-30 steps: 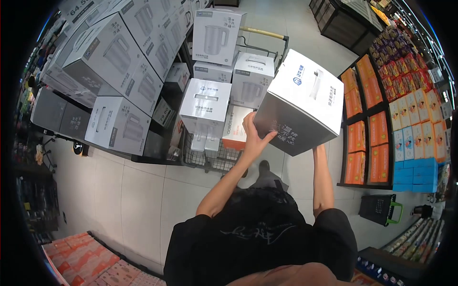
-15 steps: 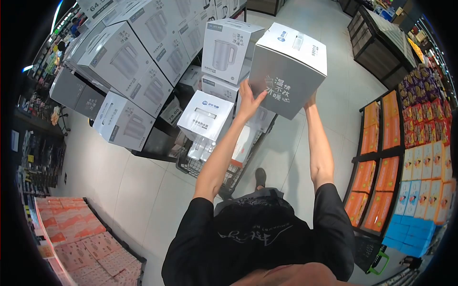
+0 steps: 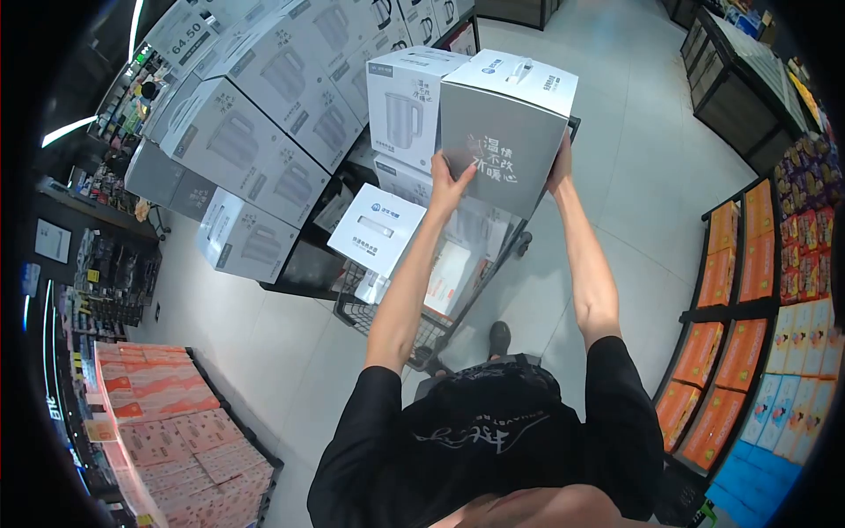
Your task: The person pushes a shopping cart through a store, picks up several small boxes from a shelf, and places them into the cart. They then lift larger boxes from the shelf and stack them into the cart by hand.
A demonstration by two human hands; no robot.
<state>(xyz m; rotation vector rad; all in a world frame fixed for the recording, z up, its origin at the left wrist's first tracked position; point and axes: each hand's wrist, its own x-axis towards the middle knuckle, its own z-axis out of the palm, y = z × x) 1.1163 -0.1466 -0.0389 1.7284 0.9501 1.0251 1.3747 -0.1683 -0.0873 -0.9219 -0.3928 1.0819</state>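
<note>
Between my two hands is a kettle box (image 3: 506,145) with a grey side, white lettering and a white top with a carry handle. My left hand (image 3: 449,183) presses its lower left edge, thumb across the grey face. On the opposite side my right hand (image 3: 561,165) grips the box, its fingers partly hidden behind it. The box is over the far right part of a shopping cart (image 3: 480,295), close beside another kettle box (image 3: 403,106) standing upright in the load. Nearer to me, a white-topped kettle box (image 3: 377,231) sits in the cart by my left forearm.
A tall stack of kettle boxes (image 3: 264,106) rises on a dark display at left. Orange cartons (image 3: 715,387) fill a rack at right. Pink cartons (image 3: 189,440) are piled at lower left. A dark display bin (image 3: 731,88) stands at far right on the tiled floor (image 3: 607,114).
Both hands have moved the held box left and slightly down, from beside the cart to over its right part, next to the upright kettle box. The view has shifted somewhat.
</note>
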